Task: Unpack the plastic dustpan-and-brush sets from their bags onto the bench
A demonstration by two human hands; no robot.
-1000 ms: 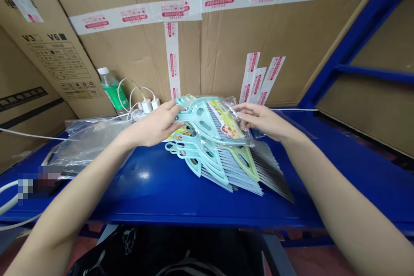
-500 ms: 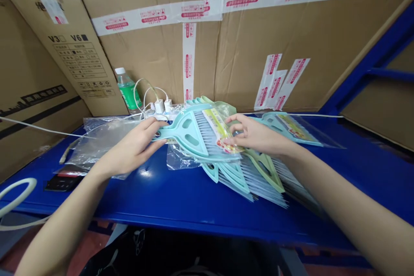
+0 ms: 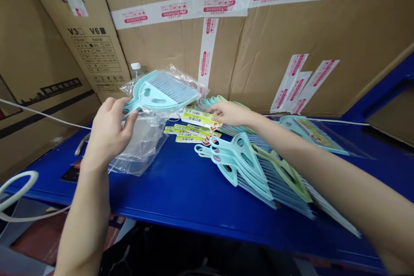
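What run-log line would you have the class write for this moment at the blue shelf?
left hand: holds mint-green hand broom in clear plastic bag | right hand: touches yellow-printed paper label | surface: blue metal shelf

The plastic brush (image 3: 158, 92) in my left hand (image 3: 110, 133) is mint green with pale blue-grey bristles. Beside it, the label cards (image 3: 197, 117) are yellow-green with red print, and the stacked brushes (image 3: 239, 155) run mint and lime green. Below it, the worktop (image 3: 161, 194) is deep glossy blue. Behind it, white tape (image 3: 181, 7) with red print crosses tan cardboard (image 3: 168, 47).
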